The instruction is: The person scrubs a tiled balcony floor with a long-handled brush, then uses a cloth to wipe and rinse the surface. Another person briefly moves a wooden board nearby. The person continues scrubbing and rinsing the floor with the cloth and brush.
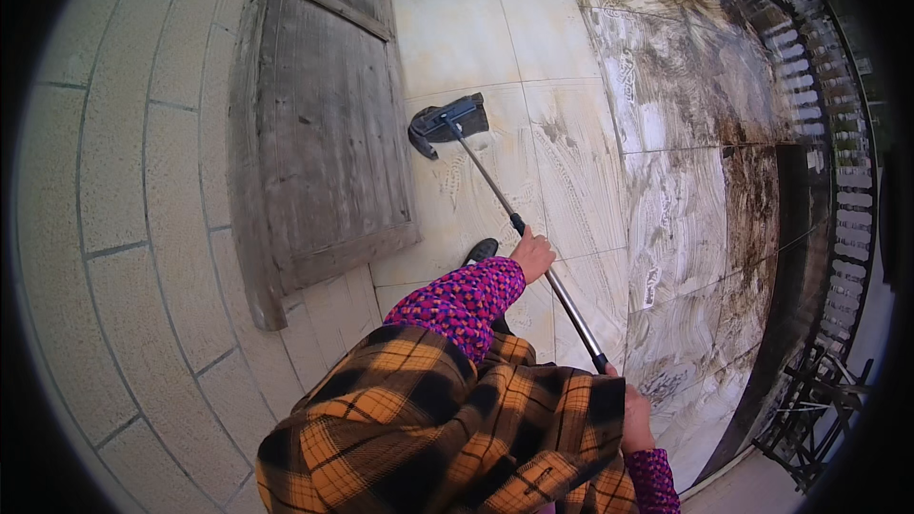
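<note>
**Both hands on the brush handle, head at the foot of the door**

You have the long-handled scrubbing brush in a two-handed hold. Your left hand is wrapped around the shaft about midway, just below a dark collar on the metal tube. Your right hand sits at the upper end, near the black grip; it looks closed on the handle, though the plaid cloth draped over your arm hides part of it, so I would not swear to how the fingers lie.

The brush head rests on the pale tiled floor, just beside the lower corner of the weathered wooden door. It is a dark, broad block with a blue fitting where the shaft meets it.

Mind these risks:

- The tiles around the head show pale swirled streaks, and the strip to your right is darkly stained, likely wet grime. Footing there may be slick; your shoe stands right at the streaked patch.
- A hard push could drive the head into the door's edge and jar your forward wrist.
- The loose plaid cloth could slip down over your rear hand and weaken that hold.
- The railing runs along the stained side, so a wide sideways sweep may catch it.
</note>
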Motion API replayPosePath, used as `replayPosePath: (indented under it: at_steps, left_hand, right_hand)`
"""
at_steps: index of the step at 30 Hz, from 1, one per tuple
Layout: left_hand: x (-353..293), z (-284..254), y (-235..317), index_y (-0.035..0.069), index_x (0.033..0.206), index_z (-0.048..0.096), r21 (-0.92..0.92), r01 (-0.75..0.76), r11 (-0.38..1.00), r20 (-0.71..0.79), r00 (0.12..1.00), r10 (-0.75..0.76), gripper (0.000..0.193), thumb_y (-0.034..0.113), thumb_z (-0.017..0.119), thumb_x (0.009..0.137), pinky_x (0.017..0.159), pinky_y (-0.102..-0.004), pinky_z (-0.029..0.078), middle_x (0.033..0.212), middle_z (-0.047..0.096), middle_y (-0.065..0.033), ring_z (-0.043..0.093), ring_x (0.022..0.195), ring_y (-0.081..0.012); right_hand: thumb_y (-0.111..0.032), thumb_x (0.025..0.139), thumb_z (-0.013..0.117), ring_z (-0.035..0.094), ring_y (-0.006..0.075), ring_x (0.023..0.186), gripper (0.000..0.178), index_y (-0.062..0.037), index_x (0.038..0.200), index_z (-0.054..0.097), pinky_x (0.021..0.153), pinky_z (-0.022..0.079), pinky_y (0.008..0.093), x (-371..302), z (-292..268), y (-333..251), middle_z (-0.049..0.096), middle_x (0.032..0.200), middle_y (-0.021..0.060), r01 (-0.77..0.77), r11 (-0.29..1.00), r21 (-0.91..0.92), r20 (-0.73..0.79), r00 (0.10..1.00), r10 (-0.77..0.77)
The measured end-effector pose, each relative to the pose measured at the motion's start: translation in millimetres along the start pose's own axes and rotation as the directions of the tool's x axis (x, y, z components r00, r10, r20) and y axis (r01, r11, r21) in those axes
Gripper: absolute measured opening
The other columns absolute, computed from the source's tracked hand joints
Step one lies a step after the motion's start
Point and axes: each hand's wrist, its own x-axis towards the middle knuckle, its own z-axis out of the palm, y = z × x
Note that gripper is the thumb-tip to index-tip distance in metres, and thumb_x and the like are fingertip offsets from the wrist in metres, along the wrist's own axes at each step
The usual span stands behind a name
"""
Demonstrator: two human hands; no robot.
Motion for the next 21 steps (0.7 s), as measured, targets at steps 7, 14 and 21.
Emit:
replayPosePath:
  at_steps: [7, 14, 21]
  left_hand:
    - [-13, 4, -55, 0.013, 0.083, 0.066, 0.079, 0.095, 0.992, 0.205, 0.973, -0.109, 0.011, 0.014, 0.055, 0.081, 0.100, -0.0584, 0.036, 0.085, 0.059, -0.0060, 0.056, 0.099, -0.0252]
    - [-64, 30, 37, 0.012, 0.086, 0.066, -0.044, 0.134, 0.990, 0.213, 0.969, -0.122, 0.013, 0.010, 0.054, 0.080, 0.104, -0.0630, 0.032, 0.089, 0.061, -0.0086, 0.056, 0.103, -0.0281]
    - [-150, 81, 212, 0.011, 0.087, 0.066, -0.081, 0.097, 0.992, 0.292, 0.954, -0.069, 0.012, 0.011, 0.056, 0.080, 0.099, -0.0646, 0.033, 0.087, 0.063, -0.0108, 0.058, 0.098, -0.0299]
  right_hand:
    - [-0.011, 0.083, 0.060, 0.057, 0.0348, 0.055, 0.063, -0.0162, 0.143, 0.041, 0.052, 0.047, 0.0470, 44, 49, -17, 0.053, 0.064, 0.0146, 0.101, 0.995, -0.003, 0.017, 0.995, -0.101]
    - [-0.011, 0.083, 0.061, 0.057, 0.0352, 0.052, 0.061, -0.0134, 0.141, 0.043, 0.051, 0.046, 0.0472, -43, 48, 12, 0.056, 0.064, 0.0159, 0.143, 0.990, 0.015, 0.053, 0.988, -0.144]
    - [-0.008, 0.077, 0.065, 0.059, 0.0370, 0.057, 0.063, -0.0108, 0.137, 0.047, 0.056, 0.045, 0.0479, -209, 98, 75, 0.059, 0.061, 0.0165, 0.089, 0.996, -0.033, 0.090, 0.992, -0.085]
